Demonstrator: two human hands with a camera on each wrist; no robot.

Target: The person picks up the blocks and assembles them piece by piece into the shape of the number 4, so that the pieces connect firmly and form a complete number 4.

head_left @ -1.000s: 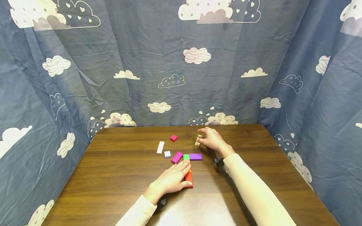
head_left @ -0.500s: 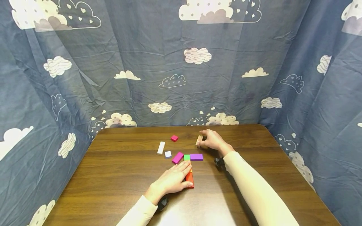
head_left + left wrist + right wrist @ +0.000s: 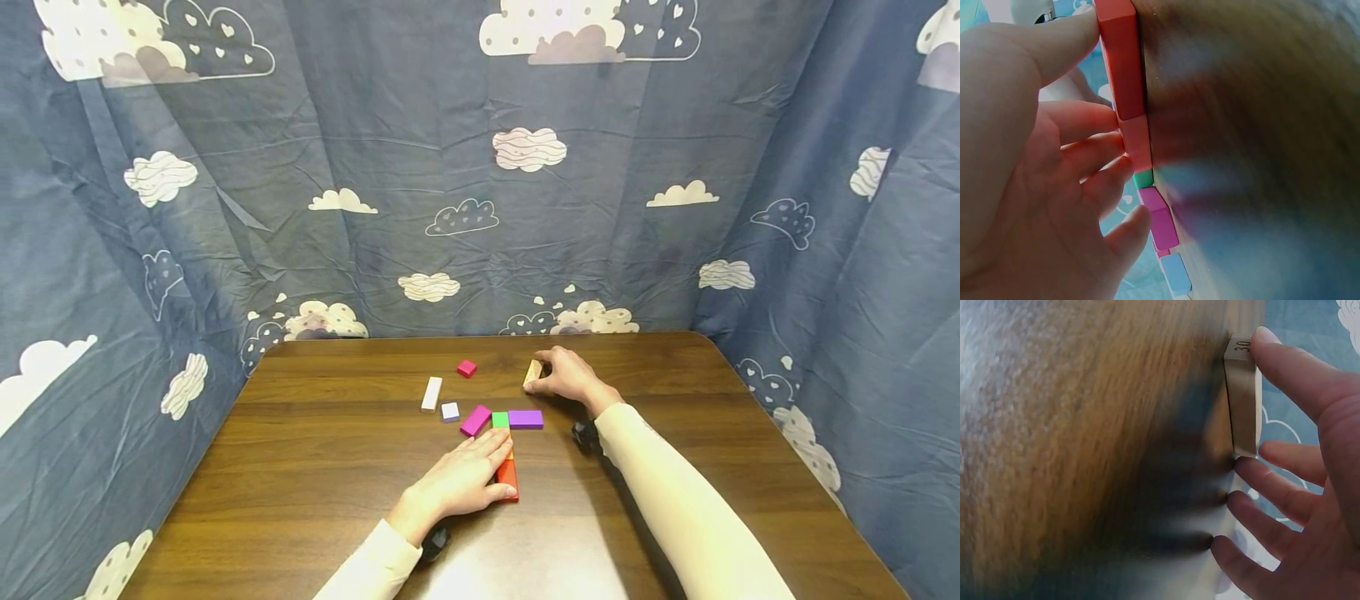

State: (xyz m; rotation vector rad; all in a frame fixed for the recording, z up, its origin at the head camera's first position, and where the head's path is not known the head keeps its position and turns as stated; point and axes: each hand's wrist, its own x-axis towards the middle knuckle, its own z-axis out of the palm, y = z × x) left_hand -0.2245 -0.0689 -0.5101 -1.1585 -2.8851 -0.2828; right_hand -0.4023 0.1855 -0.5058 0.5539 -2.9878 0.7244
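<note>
In the head view my left hand (image 3: 459,479) lies over a line of blocks, its fingers extended. Under and beside it show a red block (image 3: 507,477), a partly covered orange block (image 3: 511,451) and a green block (image 3: 500,419). The left wrist view has the thumb touching the red block's end (image 3: 1116,37) and fingertips against the orange block (image 3: 1137,144). Farther back, my right hand (image 3: 573,377) pinches a plain wooden block (image 3: 532,372) lengthwise, thumb at the near end marked "30" and index finger at the far end. The block lies on the table.
A purple block (image 3: 526,419) adjoins the green one on the right. To the left lie a magenta block (image 3: 476,420), a small pale blue block (image 3: 450,412), a white block (image 3: 431,394) and a small crimson block (image 3: 467,368). A cloud-print curtain (image 3: 420,167) hangs behind the wooden table (image 3: 300,450).
My right thumb and fingers have come down and closed in on the ends of the wooden block. The left hand stays on the row; the head view has shifted slightly.
</note>
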